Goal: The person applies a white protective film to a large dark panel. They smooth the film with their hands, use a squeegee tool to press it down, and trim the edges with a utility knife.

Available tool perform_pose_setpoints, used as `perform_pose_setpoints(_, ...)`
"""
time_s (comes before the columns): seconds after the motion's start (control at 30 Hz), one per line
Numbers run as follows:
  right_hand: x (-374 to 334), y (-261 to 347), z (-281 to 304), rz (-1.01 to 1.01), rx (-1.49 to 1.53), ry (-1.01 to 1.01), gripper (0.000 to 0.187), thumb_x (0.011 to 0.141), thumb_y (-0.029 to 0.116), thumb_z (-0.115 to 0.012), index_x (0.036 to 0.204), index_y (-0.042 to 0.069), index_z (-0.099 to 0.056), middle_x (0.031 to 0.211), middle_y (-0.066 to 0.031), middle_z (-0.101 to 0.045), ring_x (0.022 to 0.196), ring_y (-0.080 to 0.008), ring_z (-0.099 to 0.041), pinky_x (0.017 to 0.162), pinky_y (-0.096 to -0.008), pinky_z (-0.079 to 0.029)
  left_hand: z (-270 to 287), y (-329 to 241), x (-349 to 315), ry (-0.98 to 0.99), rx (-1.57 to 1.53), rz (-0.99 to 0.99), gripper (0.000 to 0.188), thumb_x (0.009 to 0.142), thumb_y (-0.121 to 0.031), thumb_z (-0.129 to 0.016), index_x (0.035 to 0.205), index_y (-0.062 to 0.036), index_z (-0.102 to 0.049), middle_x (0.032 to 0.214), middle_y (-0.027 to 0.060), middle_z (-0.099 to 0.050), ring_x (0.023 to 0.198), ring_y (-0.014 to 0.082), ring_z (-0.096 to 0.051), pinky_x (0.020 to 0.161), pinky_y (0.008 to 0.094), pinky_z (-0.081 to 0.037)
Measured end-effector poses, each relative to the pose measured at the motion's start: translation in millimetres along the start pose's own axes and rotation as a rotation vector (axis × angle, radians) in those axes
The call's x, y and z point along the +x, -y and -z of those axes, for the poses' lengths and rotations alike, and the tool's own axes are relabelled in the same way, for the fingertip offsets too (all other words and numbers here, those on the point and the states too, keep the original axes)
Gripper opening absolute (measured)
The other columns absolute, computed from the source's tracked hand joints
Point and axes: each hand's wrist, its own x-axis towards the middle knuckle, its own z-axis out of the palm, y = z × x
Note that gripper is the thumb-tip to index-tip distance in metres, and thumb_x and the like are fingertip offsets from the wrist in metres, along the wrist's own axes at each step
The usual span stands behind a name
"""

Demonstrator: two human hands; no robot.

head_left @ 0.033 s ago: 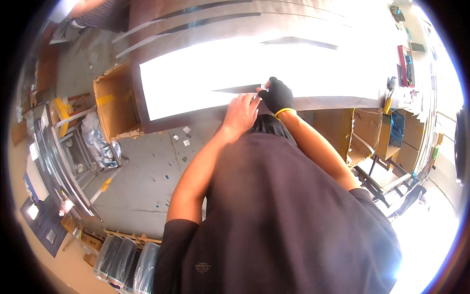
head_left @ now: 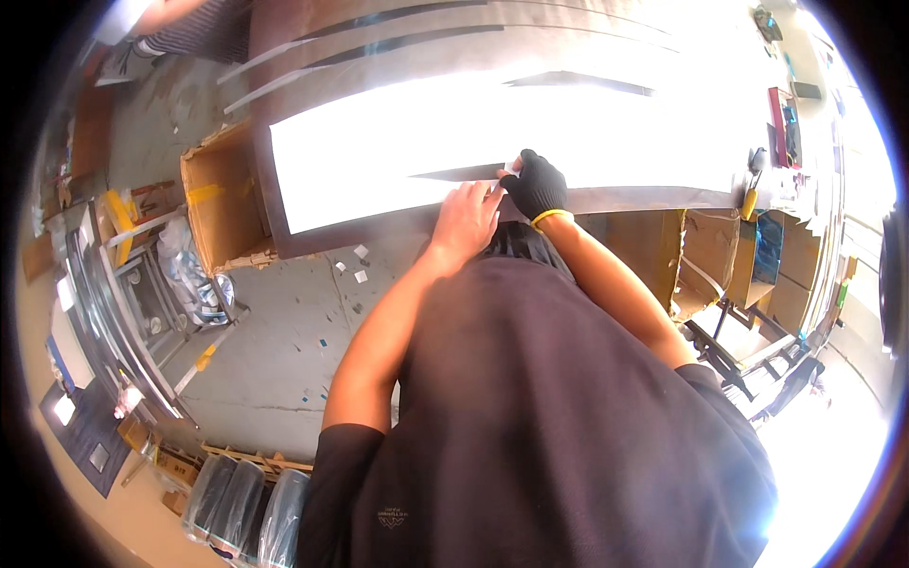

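A long white sheet [head_left: 360,156], washed out by glare, lies along the front of a dark table [head_left: 270,204]. At its near edge my bare left hand [head_left: 464,220] has its fingers together, the tips meeting those of my right hand [head_left: 538,187]. The right hand wears a black knit glove with a yellow cuff, its fingertips bare. Between the two sets of fingertips is something small and pale that I cannot make out. A dark pointed shape [head_left: 459,173] on the sheet ends at my fingers. Another dark narrow shape [head_left: 582,82] lies farther back.
Long thin strips [head_left: 398,43] lie across the table's far side. A yellow-handled tool [head_left: 750,201] rests at the right corner. Open cardboard boxes [head_left: 222,204] stand by the table, with metal frames [head_left: 123,312] at the left. Another person's arm [head_left: 170,11] shows at the far left.
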Motion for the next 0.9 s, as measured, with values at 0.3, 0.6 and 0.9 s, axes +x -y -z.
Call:
perform_pose_setpoints(0.3,-0.5,-9.9,0.4,0.040,0.024,0.039,0.024,0.089,0.028,-0.077,0.098,0.006,-0.073,0.098,-0.0192,-0.078,0.092,-0.0415,-0.075,0.081,-0.0494,-0.057,2.3,-3.2,4.4,0.069,0.037,0.016,0.047,0.095,-0.022,-0.072,0.141,-0.0123,-0.066,0.128,0.0124,-0.062,0.118,0.0336,-0.062,0.098,0.0506,-0.054)
perform_pose_setpoints(0.6,-41.1,-156.1,55.0,-0.337,0.123,-0.126,0.030,0.097,0.032,-0.068,0.103,0.004,-0.076,0.099,-0.0262,-0.077,0.097,-0.0449,-0.075,0.085,-0.0502,-0.057,-1.0,-1.1,2.1,0.025,0.040,0.014,0.061,0.096,-0.021,-0.073,0.154,-0.0087,-0.061,0.125,0.0101,-0.063,0.116,0.0321,-0.061,0.100,0.0483,-0.053)
perform_pose_setpoints(0.9,-345.8,-614.7,282.4,-1.449,0.240,-0.678,0.038,0.099,0.037,-0.068,0.097,0.000,-0.076,0.085,-0.0135,-0.073,0.076,-0.0286,-0.070,0.071,-0.0471,-0.057,2.1,-7.0,5.7,-0.006,0.039,0.024,0.062,0.094,-0.021,-0.076,0.154,-0.0102,-0.063,0.119,0.0140,-0.063,0.109,0.0348,-0.062,0.095,0.0498,-0.052)
